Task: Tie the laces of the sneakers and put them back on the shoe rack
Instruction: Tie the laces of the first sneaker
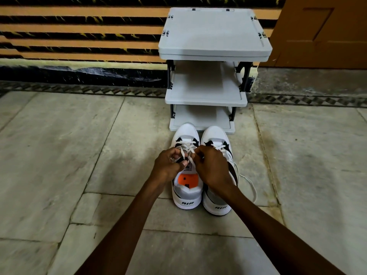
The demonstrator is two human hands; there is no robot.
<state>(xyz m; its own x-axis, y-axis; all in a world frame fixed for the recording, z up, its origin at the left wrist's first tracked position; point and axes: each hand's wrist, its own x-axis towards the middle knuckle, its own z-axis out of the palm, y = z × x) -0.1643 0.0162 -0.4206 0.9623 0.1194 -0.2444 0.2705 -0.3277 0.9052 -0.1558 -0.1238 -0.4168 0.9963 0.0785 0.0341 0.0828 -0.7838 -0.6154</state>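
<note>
Two white sneakers with black trim stand side by side on the stone floor, toes toward the rack. The left sneaker [186,195] has an orange insole. Above its tongue, my left hand [168,165] and my right hand [212,167] each pinch a strand of its white laces [187,148]. The right sneaker [215,135] is partly hidden by my right hand, and its loose lace [251,185] trails on the floor to the right. The grey three-tier shoe rack [206,98] stands just beyond the sneakers, with nothing on its shelves.
A striped orange and black wall [79,36] runs behind the rack, with a brown door [321,32] at the right. Pale stone floor slabs [59,155] spread on both sides of the sneakers.
</note>
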